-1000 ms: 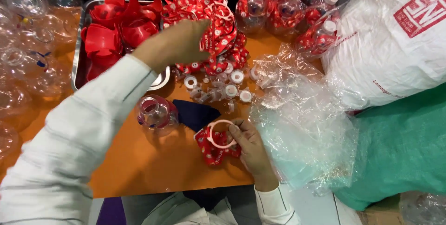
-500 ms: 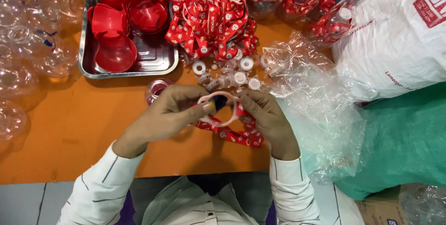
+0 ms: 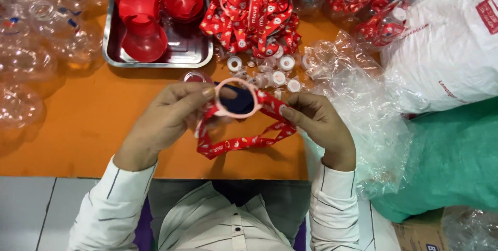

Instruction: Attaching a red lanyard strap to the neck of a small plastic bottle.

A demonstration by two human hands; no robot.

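Both hands hover palm-down over the near half of the orange table. The left hand pinches the rim of a pale pink ring between thumb and forefinger; the right hand grips the red printed strap that loops from that ring (fingers closed on it). At the far edge sits one steel tray with at least three red funnel-shaped caps. A heap of matching straps lies beside it, with several small white caps just in front of the heap.
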